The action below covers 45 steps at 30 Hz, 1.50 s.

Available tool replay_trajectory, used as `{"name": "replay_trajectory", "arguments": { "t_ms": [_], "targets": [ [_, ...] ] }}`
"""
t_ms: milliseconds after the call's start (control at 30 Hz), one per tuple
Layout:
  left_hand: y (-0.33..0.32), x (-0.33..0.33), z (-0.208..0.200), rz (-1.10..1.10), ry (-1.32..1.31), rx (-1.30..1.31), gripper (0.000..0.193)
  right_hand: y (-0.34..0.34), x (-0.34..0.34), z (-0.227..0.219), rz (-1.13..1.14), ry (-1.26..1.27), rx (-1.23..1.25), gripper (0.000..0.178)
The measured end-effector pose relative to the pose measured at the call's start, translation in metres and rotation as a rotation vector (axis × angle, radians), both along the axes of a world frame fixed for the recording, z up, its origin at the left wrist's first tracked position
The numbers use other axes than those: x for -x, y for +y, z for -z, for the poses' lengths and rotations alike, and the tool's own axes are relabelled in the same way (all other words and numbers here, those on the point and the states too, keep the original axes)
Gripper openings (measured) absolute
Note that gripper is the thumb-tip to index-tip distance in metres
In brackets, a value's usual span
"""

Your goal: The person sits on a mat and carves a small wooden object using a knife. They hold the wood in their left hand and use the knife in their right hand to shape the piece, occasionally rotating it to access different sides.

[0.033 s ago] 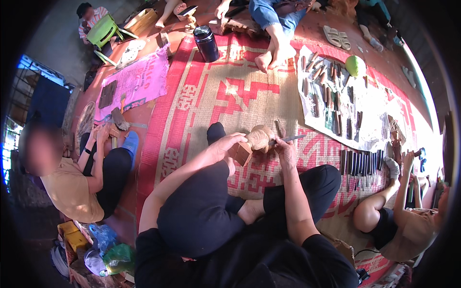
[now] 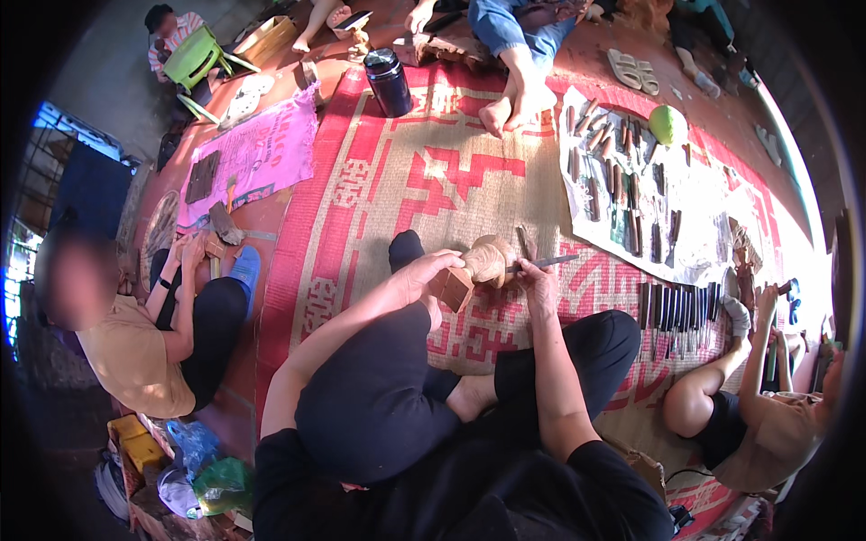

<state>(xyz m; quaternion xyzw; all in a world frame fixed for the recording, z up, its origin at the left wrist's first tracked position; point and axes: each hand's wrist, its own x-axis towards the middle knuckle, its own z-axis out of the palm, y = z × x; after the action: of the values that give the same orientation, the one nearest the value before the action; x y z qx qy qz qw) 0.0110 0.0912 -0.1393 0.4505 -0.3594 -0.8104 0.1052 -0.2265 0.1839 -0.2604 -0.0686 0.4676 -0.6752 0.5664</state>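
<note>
A pale wooden carving [image 2: 488, 260] with a rounded, ringed body and a square block base sits in front of my legs. Closed around its base end, my left hand [image 2: 429, 274] steadies it. My right hand [image 2: 539, 282] grips a narrow, flat, grey metal tool [image 2: 557, 261], whose far end sticks out to the right; knife or file, I cannot tell. The tool's other end lies against the carving's right side, partly hidden by my fingers. Just beyond, a small dark strip [image 2: 526, 240] lies on the red and straw-coloured mat [image 2: 469, 203].
On the right, a white sheet [image 2: 713, 203] bears several carving tools and a green fruit [image 2: 667, 124]. A row of dark-handled tools [image 2: 681, 307] lies nearer. A dark bottle [image 2: 388, 83] stands at the far edge. People sit left, right and ahead.
The metal tool in my right hand has slid very slightly to the right. My left hand and the carving look the same.
</note>
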Motion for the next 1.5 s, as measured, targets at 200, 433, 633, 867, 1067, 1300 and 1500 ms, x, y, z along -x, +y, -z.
{"name": "replay_trajectory", "arguments": {
  "t_ms": [200, 433, 633, 867, 1067, 1300, 1500],
  "targets": [
    [-0.001, -0.011, 0.006, 0.025, 0.034, -0.009, 0.051, -0.005, -0.025, -0.028, 0.033, 0.029, 0.073, 0.012],
    [-0.002, -0.008, 0.01, 0.017, 0.046, 0.019, 0.05, -0.003, -0.016, -0.022, 0.112, -0.056, 0.064, 0.012],
    [-0.002, -0.008, 0.006, 0.032, 0.039, 0.006, 0.049, -0.006, -0.013, -0.007, 0.029, 0.001, 0.083, 0.011],
    [0.0, -0.008, 0.005, 0.034, 0.035, 0.016, 0.05, -0.008, -0.023, -0.029, 0.045, 0.004, 0.098, 0.014],
    [0.0, -0.007, 0.001, 0.082, 0.025, 0.053, 0.06, -0.007, -0.009, -0.014, 0.069, -0.02, -0.001, 0.016],
    [0.001, -0.006, -0.008, 0.11, -0.001, 0.088, 0.066, -0.012, -0.022, -0.037, 0.065, 0.067, 0.003, 0.017],
    [0.004, -0.004, -0.003, 0.02, 0.043, 0.068, 0.051, -0.008, -0.006, -0.028, 0.074, 0.039, -0.031, 0.017]
  ]
}}
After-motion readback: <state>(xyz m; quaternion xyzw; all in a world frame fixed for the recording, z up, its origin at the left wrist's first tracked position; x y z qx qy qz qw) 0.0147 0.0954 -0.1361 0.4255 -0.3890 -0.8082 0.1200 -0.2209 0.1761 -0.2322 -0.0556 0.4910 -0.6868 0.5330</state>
